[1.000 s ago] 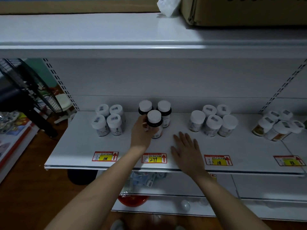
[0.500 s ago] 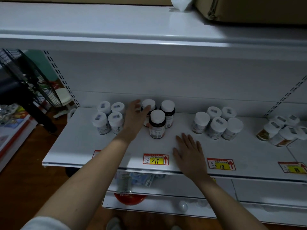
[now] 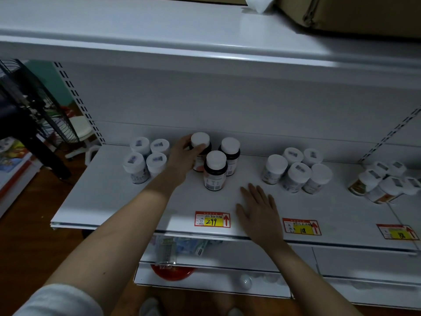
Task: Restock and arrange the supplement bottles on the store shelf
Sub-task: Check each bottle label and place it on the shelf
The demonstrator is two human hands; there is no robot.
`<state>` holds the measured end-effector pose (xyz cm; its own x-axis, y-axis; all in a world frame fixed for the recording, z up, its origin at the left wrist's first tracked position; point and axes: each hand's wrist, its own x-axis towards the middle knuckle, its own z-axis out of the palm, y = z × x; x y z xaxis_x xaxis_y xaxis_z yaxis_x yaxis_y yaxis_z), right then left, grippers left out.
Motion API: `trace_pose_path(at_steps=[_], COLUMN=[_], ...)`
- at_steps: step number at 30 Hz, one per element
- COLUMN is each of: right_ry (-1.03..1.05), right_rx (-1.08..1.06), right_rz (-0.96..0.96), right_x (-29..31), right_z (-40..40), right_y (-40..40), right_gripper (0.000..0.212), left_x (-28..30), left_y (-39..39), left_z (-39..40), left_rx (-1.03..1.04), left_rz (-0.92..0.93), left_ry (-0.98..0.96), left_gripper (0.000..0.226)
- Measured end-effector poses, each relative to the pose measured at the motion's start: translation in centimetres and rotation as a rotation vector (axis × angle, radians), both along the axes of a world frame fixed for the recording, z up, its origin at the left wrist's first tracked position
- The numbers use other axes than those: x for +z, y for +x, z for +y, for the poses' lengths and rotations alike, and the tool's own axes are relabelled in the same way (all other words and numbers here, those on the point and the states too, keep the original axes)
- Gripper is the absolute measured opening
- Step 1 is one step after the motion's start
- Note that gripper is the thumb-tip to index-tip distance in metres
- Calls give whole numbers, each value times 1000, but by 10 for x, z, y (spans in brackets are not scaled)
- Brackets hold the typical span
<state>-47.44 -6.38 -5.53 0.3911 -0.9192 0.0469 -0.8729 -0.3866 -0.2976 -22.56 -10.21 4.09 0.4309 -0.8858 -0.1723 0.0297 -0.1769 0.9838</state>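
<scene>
Three dark supplement bottles with white caps stand in a cluster on the white shelf (image 3: 127, 201). My left hand (image 3: 182, 156) grips the back left dark bottle (image 3: 200, 142) around its cap and neck. The front dark bottle (image 3: 215, 171) and the back right dark bottle (image 3: 230, 156) stand free beside it. My right hand (image 3: 259, 210) rests flat on the shelf, fingers straight, just right of the front bottle, holding nothing. A yellow and red price tag reading 299 (image 3: 212, 220) sits on the shelf front below the cluster.
Several white bottles (image 3: 145, 159) stand left of my left hand; several more white bottles (image 3: 296, 171) and an orange-labelled group (image 3: 385, 181) stand to the right. A cardboard box (image 3: 364, 14) sits on the top shelf. A black fan (image 3: 34, 115) stands at far left.
My left hand let go of the front dark bottle, moved back and left, and now grips the back left bottle. My right hand stayed flat on the shelf.
</scene>
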Motion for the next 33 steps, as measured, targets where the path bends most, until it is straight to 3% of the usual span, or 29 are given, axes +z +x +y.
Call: trace_pose_path(at_steps=[5,10,14,17,19,23,26,30,33], right_ry=[97,266,192,259,344,621,735,785,783], right_rx=[-15,-40,-74,-43,-14,29,77,91,96], right_rz=[-97,-271,-536,-814,-978,-1223,-1254,-1291,-1340], right_x=[8,25,55,92,116,149,157,149,142], right_z=[-2,-8,1,15,26,49,67,81,88], right_y=[1,-2,7,27,37,44,39,31,26], right_gripper=[78,45,31,21,26,29,31,50,49], left_x=[33,63,85,98,105,113,113,109,107], left_y=[6,11,9,1,-7,-23,-31,-38,-43], left_z=[10,31,55,73,84,105,118,132,137], left_rx=[58,44,-19,-72,-118,-234,-292,-330,-342], left_rz=[-38,-134,-139,-141,-130,-52,-49,-63,-75], left_ry=[-130,-199,-218,-176,-120,-49,-36,-30,-5], left_gripper=[35,32,19,28,37,33,31,27,31])
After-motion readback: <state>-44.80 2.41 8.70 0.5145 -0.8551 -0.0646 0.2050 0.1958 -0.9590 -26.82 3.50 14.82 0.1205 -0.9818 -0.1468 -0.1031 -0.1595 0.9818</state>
